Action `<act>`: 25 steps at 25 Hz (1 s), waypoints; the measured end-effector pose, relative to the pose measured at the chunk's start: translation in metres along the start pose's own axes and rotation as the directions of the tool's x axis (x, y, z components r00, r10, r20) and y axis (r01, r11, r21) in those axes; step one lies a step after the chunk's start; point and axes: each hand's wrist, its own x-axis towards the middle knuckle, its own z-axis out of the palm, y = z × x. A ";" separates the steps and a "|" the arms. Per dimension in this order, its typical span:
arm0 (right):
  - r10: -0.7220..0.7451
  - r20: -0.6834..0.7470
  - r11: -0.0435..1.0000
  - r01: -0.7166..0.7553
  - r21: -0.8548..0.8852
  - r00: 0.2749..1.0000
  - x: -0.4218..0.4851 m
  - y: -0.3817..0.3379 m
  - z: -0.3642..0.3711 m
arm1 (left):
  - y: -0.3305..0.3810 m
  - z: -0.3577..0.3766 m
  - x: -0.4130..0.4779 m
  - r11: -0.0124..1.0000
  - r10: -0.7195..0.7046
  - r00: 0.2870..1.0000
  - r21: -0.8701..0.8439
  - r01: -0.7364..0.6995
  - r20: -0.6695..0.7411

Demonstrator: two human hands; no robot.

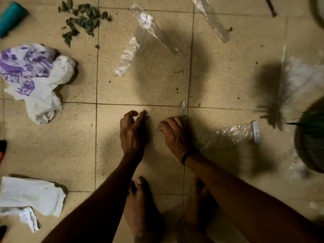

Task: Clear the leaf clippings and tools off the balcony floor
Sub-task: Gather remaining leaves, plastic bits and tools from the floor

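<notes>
- Feet [140,199], bare, stood on the tan tiled floor [78,146] at the bottom of the view, with both arms reaching down past them.
- The left hand [134,130] was low over the tiles with its fingers curled. Thumb and fingertips seemed to pinch a small pale scrap [135,118], probably a stray bit being picked up.
- Just beside it, the right hand [177,132] had its fingers curled round the mouth of a clear bag [235,134]. The bag trailed off to the right along the floor, probably held ready to take rubbish. A dark wristband [188,156] circled that wrist.
- To the near left lay a crumpled white cloth [31,195].
- At the right edge stood a blurred potted plant [312,137], with its shadow thrown across the tiles.
- Farther left lay a bunched white and purple patterned cloth [35,72].
- Beyond the hands, several clear plastic strips [154,28] were scattered over the middle tiles.
- The leaf clippings [82,20] sat in a loose dark green heap at the far left, well apart from both hands and not yet gathered.
- A teal tube [10,18] lay at the far left corner, and a thin dark stick [270,7] at the far right. Whether either was a tool could not be told.
</notes>
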 end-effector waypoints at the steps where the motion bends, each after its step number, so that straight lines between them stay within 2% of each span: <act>1: 0.090 -0.050 0.996 -0.089 0.019 0.995 0.005 0.001 -0.005 | 0.002 0.002 0.003 0.999 -0.038 0.999 0.033 0.039 -0.033; 2: 0.226 -0.108 0.974 -0.223 0.043 0.968 0.009 0.003 -0.011 | 0.008 0.001 0.007 0.997 -0.070 0.996 0.011 0.071 -0.051; 4: 0.522 -0.222 0.852 -0.489 0.188 0.824 0.014 0.024 -0.028 | 0.019 0.003 0.013 0.995 -0.072 0.996 -0.067 0.068 -0.054; 6: 0.690 -0.256 0.723 -0.645 0.247 0.676 0.013 0.045 -0.047 | 0.026 0.007 0.020 0.993 -0.119 0.993 -0.017 0.119 0.007; 7: 0.728 -0.228 0.685 -0.687 0.243 0.646 0.012 0.054 -0.052 | 0.030 0.008 0.024 0.989 -0.148 0.989 0.013 0.148 0.024; 9: 0.733 -0.167 0.680 -0.703 0.209 0.659 0.013 0.063 -0.055 | 0.041 0.008 0.030 0.982 -0.183 0.983 -0.042 0.183 0.004; 12: 0.644 -0.130 0.765 -0.630 0.133 0.754 0.019 0.065 -0.053 | 0.061 0.011 0.040 0.968 -0.169 0.985 -0.192 0.161 -0.023; 14: 0.573 -0.045 0.819 -0.568 0.084 0.818 0.020 0.071 -0.052 | 0.068 0.015 0.048 0.977 -0.138 0.990 -0.165 0.137 0.000; 17: 0.560 -0.033 0.828 -0.557 0.055 0.828 0.022 0.076 -0.052 | 0.078 0.018 0.059 0.983 -0.079 0.993 -0.158 0.092 0.088; 19: 0.401 -0.030 0.908 -0.402 -0.116 0.916 0.020 0.080 -0.049 | 0.089 0.017 0.063 0.978 -0.016 0.991 -0.204 0.043 0.131; 20: 0.342 -0.030 0.929 -0.343 -0.140 0.939 0.021 0.084 -0.048 | 0.095 0.016 0.063 0.979 0.015 0.991 -0.205 0.013 0.136; 21: 0.318 -0.035 0.934 -0.319 -0.159 0.947 0.025 0.088 -0.047 | 0.100 0.016 0.065 0.985 0.050 0.990 -0.168 -0.028 0.129; 23: 0.362 -0.041 0.924 -0.364 -0.121 0.931 0.032 0.089 -0.049 | 0.105 0.017 0.068 0.988 0.136 0.983 -0.088 -0.126 0.125; 25: 0.418 -0.066 0.906 -0.421 -0.043 0.906 0.040 0.088 -0.052 | 0.102 0.023 0.071 0.980 0.181 0.972 -0.110 -0.165 0.148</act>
